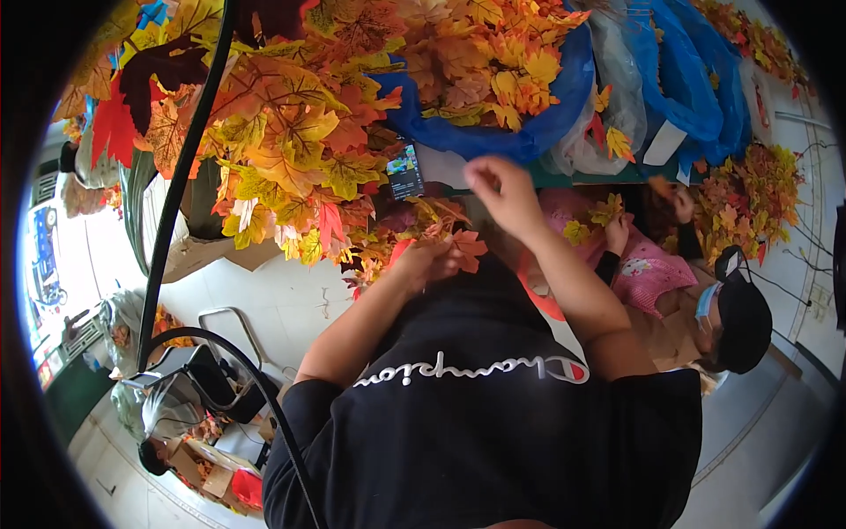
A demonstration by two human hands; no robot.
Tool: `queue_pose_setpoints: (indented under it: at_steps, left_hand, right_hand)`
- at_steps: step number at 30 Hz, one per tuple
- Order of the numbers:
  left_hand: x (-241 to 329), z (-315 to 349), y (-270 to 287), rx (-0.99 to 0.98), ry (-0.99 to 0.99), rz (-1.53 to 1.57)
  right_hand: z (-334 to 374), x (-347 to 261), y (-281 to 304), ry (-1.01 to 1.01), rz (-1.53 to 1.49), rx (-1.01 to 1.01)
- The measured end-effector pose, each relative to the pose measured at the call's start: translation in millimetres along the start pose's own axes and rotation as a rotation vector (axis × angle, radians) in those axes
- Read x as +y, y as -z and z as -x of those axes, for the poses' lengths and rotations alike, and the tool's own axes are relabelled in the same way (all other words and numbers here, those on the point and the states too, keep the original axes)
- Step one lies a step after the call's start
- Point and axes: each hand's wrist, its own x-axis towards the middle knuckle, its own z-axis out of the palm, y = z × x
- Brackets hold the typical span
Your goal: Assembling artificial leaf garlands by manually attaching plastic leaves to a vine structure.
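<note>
Black cotton shirt [493, 423] fills the near view, both bare forearms coming up from it. Left hand [421, 263]: grip pinched shut on orange leaf sprig [464, 249], thin fabric-like maple shape with lobed, pointed edges, sticking out to the right of the fingers. Right hand [502, 189] is raised just above and right of it, fingertips drawn together; can't tell if anything is between them. Leaf pile [291, 132], yellow/orange/red, heaped on the worktop's far edge beside crinkled blue plastic bag [546, 115].

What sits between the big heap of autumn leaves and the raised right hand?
In the head view, a phone with a lit screen lies between the leaf heap and the right hand.
</note>
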Motion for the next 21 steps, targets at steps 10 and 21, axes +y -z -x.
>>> queue_pose_setpoints:
  at_steps: [10, 21]
  left_hand:
    - [-3.9, 53.6, 12.1, -0.367, -0.140, 0.671]
    - [-6.8, 49.4, -15.9, -0.120, -0.152, 0.704]
  right_hand:
    - [-178.8, 94.9, -52.5, 0.153, 0.790, -0.118]
    - [-151.1, 29.1, 4.2, 0.002, 0.195, -0.086]
